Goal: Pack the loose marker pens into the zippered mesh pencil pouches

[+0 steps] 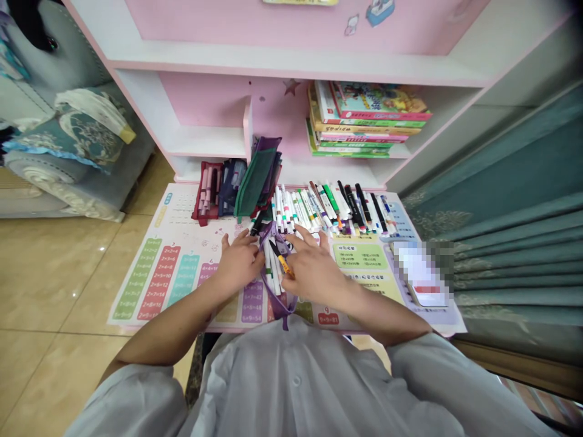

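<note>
The left hand (239, 264) and right hand (314, 267), grips spread and pinching nothing visible, flank the purple pouch (268, 233), with markers (273, 273) left inside and a packed row of markers (319, 209) done beyond it.

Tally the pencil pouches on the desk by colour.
Red pouch: 1
Navy pouch: 1
Green pouch: 1
Purple pouches: 2
Total: 5

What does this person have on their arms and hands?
The left hand and right hand are bare, with no gloves, and the forearms are uncovered too. A pale grey button-front shirt has loose sleeves that end near the elbows.
</note>
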`<state>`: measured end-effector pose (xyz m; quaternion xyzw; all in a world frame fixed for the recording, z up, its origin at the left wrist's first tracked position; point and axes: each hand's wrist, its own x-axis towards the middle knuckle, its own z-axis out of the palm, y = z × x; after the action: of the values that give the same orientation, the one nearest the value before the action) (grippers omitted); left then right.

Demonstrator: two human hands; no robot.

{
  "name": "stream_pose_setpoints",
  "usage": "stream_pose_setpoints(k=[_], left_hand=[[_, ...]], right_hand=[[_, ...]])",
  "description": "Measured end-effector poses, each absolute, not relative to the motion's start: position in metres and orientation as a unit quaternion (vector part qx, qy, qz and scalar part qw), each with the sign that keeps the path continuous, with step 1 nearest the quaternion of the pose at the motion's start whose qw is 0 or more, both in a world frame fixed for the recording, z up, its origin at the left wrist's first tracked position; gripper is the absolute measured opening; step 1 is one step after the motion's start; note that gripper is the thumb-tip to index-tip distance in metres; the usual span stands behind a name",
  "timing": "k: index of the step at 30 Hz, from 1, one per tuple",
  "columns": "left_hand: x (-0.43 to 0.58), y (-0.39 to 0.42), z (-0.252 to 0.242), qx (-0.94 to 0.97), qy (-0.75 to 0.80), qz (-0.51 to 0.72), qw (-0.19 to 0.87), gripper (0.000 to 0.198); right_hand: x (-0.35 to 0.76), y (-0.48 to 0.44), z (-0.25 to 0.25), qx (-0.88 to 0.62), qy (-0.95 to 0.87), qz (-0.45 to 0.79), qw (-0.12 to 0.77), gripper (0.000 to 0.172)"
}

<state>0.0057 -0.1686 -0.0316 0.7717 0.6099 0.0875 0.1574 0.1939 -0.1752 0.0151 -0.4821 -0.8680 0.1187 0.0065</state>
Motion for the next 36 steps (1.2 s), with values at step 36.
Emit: stream_pose_setpoints(k=[36], left_hand=[[0.001,-0.169,-0.036,0.824,0.549,0.036,0.133,0.031]], right_hand=[[0.231,-0.121,-0.057,-0.399,-0.902,-0.048,0.156,0.03]])
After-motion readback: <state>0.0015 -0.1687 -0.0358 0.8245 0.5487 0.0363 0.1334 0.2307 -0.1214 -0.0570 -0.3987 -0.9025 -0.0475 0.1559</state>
